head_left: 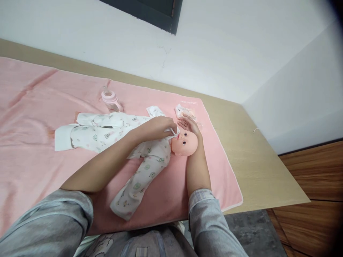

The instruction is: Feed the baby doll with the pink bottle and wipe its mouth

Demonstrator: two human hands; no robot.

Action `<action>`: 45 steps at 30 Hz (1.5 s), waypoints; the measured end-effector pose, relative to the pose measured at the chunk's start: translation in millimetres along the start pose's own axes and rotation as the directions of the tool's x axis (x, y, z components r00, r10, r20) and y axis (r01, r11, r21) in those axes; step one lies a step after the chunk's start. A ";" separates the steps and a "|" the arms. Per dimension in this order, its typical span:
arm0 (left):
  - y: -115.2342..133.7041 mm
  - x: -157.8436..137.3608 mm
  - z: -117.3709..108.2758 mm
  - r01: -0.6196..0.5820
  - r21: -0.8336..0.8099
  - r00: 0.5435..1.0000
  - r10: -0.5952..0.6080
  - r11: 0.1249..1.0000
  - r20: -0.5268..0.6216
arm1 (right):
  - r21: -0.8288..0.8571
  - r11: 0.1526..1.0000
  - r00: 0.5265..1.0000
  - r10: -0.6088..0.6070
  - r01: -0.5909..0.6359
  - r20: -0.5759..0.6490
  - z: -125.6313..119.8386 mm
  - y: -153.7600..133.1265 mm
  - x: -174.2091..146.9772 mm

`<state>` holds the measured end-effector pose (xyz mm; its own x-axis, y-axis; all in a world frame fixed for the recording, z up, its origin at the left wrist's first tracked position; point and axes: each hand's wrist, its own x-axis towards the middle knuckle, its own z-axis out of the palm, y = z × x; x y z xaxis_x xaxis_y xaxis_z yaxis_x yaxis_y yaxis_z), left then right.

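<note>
A bald baby doll (189,144) lies on its back, face up, with its head to the right, dressed in white printed pajamas (107,130). My left hand (162,125) reaches across its chest, fingers pinched on a small white wipe (173,133) at the doll's mouth and chin. Beyond the head, my right hand (189,123) has its fingers stretched out, with the wrist and forearm running along the crown. The head partly covers that wrist. Just past my right fingertips lies a soft white packet of wipes (182,110).
A pink baby bottle (110,100) with a handle stands behind the doll's legs. Under everything spreads a pink blanket (32,103), wrinkled at left, on a wooden table (257,171). The white wall (134,50) borders the far side; wood-grain panels (316,178) stand at right.
</note>
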<state>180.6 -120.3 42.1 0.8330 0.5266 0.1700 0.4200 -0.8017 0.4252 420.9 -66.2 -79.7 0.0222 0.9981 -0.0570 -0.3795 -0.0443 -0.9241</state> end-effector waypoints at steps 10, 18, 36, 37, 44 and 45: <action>1.0 0.6 1.7 0.024 -0.009 0.999 -0.024 1.000 -0.040 | -0.049 0.999 0.998 0.005 -0.008 -0.055 8.4 -4.3 -6.1; -0.1 4.7 5.2 0.012 -0.022 0.997 -0.014 1.000 -0.080 | -0.076 0.997 0.998 0.006 -0.011 -0.058 13.5 -9.0 -10.4; 5.5 3.9 6.6 -0.039 -0.090 0.989 0.025 0.995 -0.149 | -0.123 0.992 0.998 -0.040 0.035 -0.041 12.7 -6.1 -12.2; 8.1 3.6 5.6 -0.037 -0.095 0.990 0.024 0.995 -0.140 | -0.127 0.991 0.999 -0.035 0.030 -0.040 12.3 -6.3 -10.8; 16.3 4.8 4.1 -0.004 -0.084 0.996 -0.004 0.996 -0.088 | -0.092 0.995 0.999 -0.026 0.029 0.028 6.3 -5.1 -0.4; 16.1 5.0 4.4 0.001 -0.085 0.996 -0.008 0.996 -0.087 | -0.087 0.996 0.999 -0.033 0.035 0.031 5.8 -4.6 -0.2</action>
<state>193.1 -131.8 45.9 0.7950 0.5557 0.2434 0.3883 -0.7743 0.4996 417.3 -66.0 -73.3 0.0059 0.9999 -0.0151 -0.2963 -0.0127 -0.9550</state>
